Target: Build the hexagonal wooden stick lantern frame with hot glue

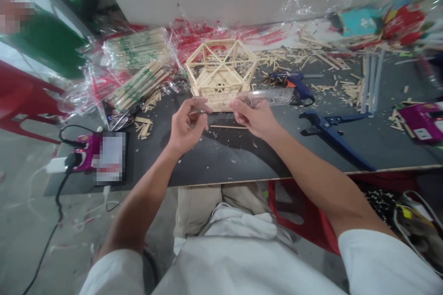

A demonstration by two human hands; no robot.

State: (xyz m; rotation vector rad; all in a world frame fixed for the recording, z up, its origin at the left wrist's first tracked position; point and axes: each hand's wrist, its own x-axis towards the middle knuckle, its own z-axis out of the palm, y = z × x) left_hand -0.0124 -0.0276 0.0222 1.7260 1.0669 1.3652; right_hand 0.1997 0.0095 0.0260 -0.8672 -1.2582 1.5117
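A clear ruler (270,97) is pinched in my right hand (254,117), between thumb and fingers, and reaches out to both sides of it. Close to the ruler's left part is my left hand (188,124), its fingers bent and the thumb apart from the index finger; whether its fingertips touch the ruler is not clear. Just beyond both hands stands a many-sided frame of thin wooden sticks (221,64); the ruler overlaps its near edge. Below the ruler, a single thin stick (226,126) runs crosswise between my hands, its right end near my right fingers.
At right lie a blue pipe cutter (334,136), a glue gun (301,87) and clear glue sticks (371,80). Bundled sticks in plastic (138,50) lie back left. A phone (110,154) and a purple power strip (86,150) sit front left. Short stick pieces (284,59) litter the tabletop.
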